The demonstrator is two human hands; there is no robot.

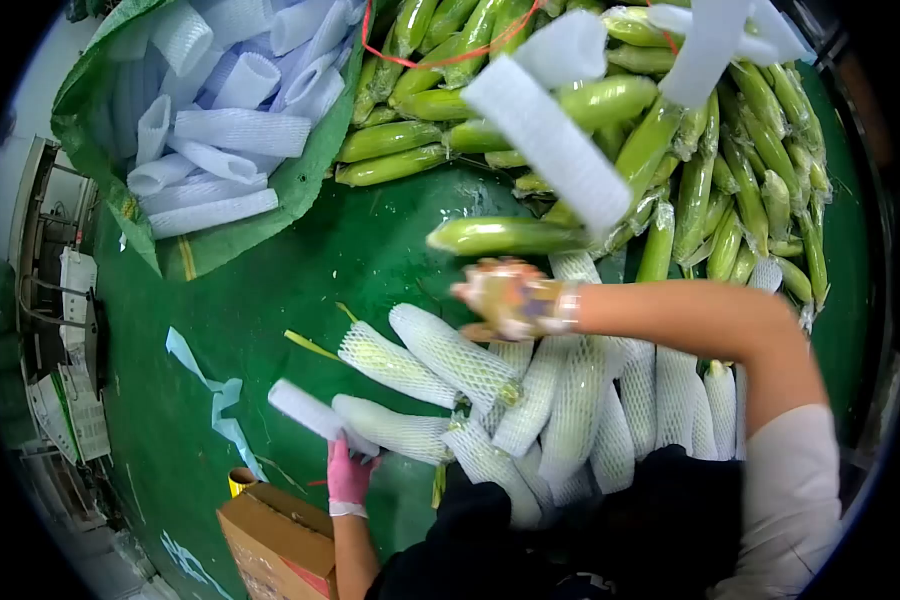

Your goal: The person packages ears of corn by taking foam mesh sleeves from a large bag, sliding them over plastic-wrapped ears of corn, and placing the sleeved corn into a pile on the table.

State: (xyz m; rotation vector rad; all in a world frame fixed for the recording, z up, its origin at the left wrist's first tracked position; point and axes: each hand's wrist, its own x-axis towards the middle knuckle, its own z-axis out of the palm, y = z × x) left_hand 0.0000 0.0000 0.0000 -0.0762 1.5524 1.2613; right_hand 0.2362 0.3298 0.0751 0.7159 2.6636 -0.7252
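Observation:
My left hand (350,474), in a pink glove, is closed on a white foam net sleeve (305,406) near the table's front left. Just right of it lies a long vegetable in a foam net sleeve (395,430). My right hand (515,298), in a stained glove, is smeared by motion; its thumb stands apart from the fingers and nothing shows between them. It hovers above the far end of several netted vegetables (450,350). Beyond it a long green vegetable (505,237) in clear film points left.
A green sack (305,180) of foam sleeves stands back left. Film-wrapped green vegetables (750,170) are heaped at the back, with loose foam sleeves (555,145) over them. A cardboard box (275,535) and blue strips (220,395) are at the left on the green table (210,310).

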